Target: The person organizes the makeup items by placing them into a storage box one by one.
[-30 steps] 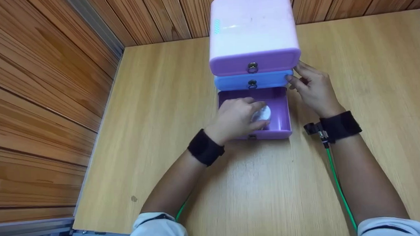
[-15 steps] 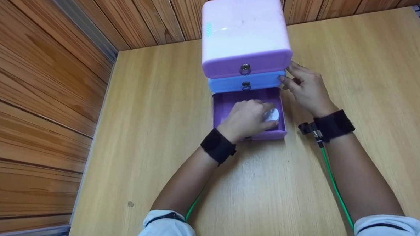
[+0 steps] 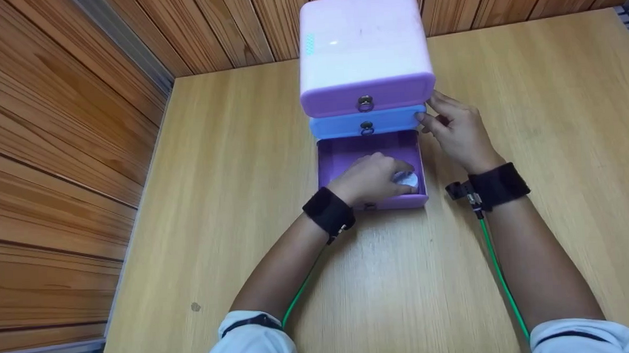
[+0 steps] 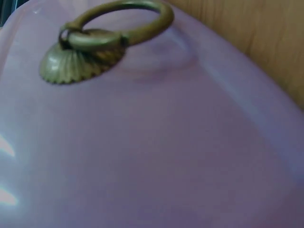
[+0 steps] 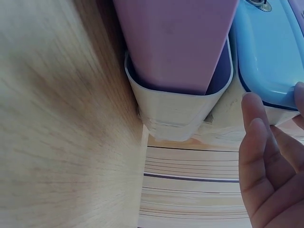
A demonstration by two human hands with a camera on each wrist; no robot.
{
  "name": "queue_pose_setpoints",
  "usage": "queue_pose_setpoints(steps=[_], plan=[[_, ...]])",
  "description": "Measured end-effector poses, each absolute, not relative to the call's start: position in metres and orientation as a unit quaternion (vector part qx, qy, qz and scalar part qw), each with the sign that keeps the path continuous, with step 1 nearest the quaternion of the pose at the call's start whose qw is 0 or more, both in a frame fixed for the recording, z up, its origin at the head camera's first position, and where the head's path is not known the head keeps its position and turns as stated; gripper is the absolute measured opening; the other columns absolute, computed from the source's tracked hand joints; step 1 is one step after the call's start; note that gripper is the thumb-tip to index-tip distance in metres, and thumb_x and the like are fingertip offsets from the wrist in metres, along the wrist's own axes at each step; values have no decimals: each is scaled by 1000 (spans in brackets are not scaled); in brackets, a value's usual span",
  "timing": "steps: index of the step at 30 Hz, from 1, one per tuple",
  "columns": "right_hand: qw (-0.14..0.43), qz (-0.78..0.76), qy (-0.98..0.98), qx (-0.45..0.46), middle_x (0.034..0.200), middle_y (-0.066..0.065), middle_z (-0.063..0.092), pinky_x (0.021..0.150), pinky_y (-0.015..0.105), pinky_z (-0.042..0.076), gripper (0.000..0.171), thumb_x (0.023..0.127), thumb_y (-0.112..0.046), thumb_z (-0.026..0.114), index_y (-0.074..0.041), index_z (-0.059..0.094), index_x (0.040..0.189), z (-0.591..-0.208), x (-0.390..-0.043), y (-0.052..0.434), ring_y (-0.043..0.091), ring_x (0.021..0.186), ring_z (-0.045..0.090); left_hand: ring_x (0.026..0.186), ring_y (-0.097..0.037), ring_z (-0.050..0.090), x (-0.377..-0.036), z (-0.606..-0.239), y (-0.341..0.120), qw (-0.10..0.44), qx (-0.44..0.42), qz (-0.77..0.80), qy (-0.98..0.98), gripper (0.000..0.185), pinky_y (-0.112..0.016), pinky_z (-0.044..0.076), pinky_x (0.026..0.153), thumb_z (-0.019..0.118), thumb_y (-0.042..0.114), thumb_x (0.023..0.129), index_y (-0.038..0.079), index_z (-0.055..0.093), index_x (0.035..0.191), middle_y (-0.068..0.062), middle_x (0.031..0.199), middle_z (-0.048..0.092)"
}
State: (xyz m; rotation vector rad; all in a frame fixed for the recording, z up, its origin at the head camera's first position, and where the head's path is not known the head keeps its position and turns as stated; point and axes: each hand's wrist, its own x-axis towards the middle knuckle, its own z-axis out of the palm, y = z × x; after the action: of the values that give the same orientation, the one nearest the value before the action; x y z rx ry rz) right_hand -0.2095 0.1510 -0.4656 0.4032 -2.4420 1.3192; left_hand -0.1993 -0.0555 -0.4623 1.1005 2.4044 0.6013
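Note:
A small drawer cabinet with a pink top stands at the back of the wooden table. Its bottom purple drawer is pulled out. My left hand reaches into that drawer and curls round a white round object near the front right corner. My right hand rests with straight fingers against the cabinet's right side, beside the shut blue drawer. The left wrist view shows only the purple drawer front and its brass ring pull. The right wrist view shows my fingers next to the blue drawer.
Wood-panelled walls close in the table at the left and back. The top purple drawer is shut. Green cables run from both wristbands along my forearms. Bare tabletop lies left, right and in front of the cabinet.
My left hand has moved with the white object deeper and to the right inside the open drawer. The right hand has stayed at the cabinet's side.

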Motion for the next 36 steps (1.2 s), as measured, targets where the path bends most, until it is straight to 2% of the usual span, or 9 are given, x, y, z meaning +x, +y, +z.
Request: queue_pose_setpoints(steps=[3, 7, 11, 16, 21, 29, 32, 36], plan=[[170, 465, -857, 144, 143, -5, 49, 58, 15, 52, 46, 96, -19, 64, -28, 51, 139, -466, -210, 151, 23, 71, 67, 68, -8, 53, -201, -463, -55, 225, 400, 227, 859, 45, -20, 46, 64, 73, 40, 88, 18, 66, 128, 6, 81, 61], [173, 463, -858, 143, 143, -5, 49, 60, 15, 52, 46, 96, -19, 64, -27, 51, 140, -466, -209, 152, 24, 71, 67, 82, -6, 60, -202, -462, -53, 244, 396, 242, 852, 45, -18, 49, 78, 77, 34, 85, 17, 67, 126, 8, 99, 69], [175, 465, -856, 146, 143, -7, 48, 58, 15, 52, 47, 96, -18, 63, -28, 50, 140, -465, -209, 151, 23, 70, 67, 95, -7, 62, -203, -462, -51, 240, 392, 233, 857, 44, -19, 48, 84, 78, 29, 84, 17, 67, 125, 6, 110, 69], [176, 466, -854, 147, 142, -7, 49, 57, 15, 51, 47, 95, -17, 64, -28, 51, 139, -465, -208, 151, 17, 69, 67, 102, -6, 61, -203, -463, -51, 238, 397, 225, 857, 43, -19, 47, 87, 78, 22, 85, 16, 67, 127, 5, 117, 68], [176, 466, -854, 147, 142, -7, 49, 57, 14, 51, 48, 95, -15, 65, -27, 52, 139, -465, -208, 150, 7, 69, 65, 103, -6, 60, -204, -465, -52, 242, 401, 231, 853, 45, -18, 47, 87, 79, 21, 84, 16, 66, 127, 5, 117, 67], [174, 461, -857, 149, 142, -7, 49, 56, 15, 50, 47, 96, -19, 64, -28, 51, 140, -467, -209, 150, 16, 69, 67, 103, -4, 61, -205, -466, -54, 251, 420, 224, 843, 47, -16, 46, 88, 77, 26, 85, 15, 65, 129, 5, 117, 68], [171, 465, -857, 146, 143, -6, 48, 55, 15, 50, 47, 96, -20, 64, -28, 50, 140, -466, -208, 150, 11, 69, 66, 102, -4, 61, -204, -466, -54, 242, 438, 218, 838, 41, -15, 45, 88, 72, 26, 90, 13, 65, 129, 5, 116, 68], [165, 469, -856, 144, 143, -6, 48, 55, 16, 50, 47, 96, -21, 63, -30, 50, 140, -465, -209, 149, 12, 68, 66, 85, -6, 62, -203, -466, -58, 222, 453, 240, 829, 30, -15, 47, 80, 59, 18, 99, 10, 66, 127, 2, 99, 70]])
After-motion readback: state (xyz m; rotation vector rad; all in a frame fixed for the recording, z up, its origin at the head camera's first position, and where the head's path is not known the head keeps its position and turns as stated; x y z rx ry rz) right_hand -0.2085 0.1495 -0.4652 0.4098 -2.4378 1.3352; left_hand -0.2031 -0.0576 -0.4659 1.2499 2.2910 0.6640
